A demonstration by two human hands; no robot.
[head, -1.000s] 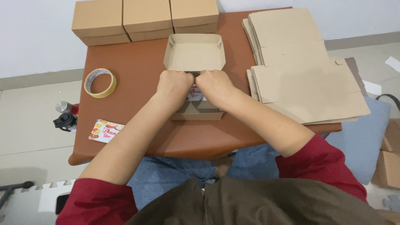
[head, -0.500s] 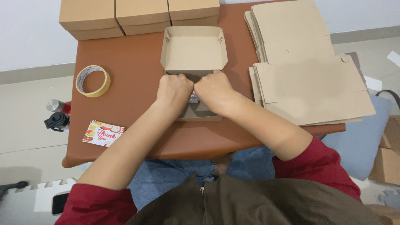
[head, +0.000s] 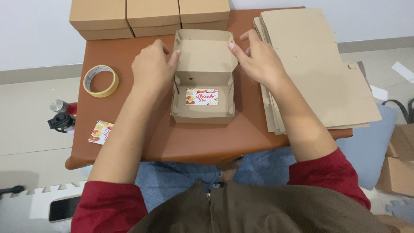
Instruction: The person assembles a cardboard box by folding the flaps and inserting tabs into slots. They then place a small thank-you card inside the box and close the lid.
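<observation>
An open brown cardboard box (head: 202, 113) sits in the middle of the brown table (head: 241, 136), its lid (head: 206, 54) tipped back. A small printed card (head: 202, 96) lies flat on the box floor. My left hand (head: 152, 69) rests at the lid's left edge, thumb touching the flap. My right hand (head: 258, 58) touches the lid's right edge with its fingertips. Neither hand grips anything.
Three closed cardboard boxes (head: 148, 16) line the table's far edge. A stack of flat box blanks (head: 315, 73) covers the right side. A tape roll (head: 100, 80) and another card (head: 101, 132) lie at left. A bottle (head: 62, 116) and phone (head: 62, 208) are on the floor.
Both hands were pressed together inside the box; now they have moved apart to the lid's two sides, uncovering the card on the box floor.
</observation>
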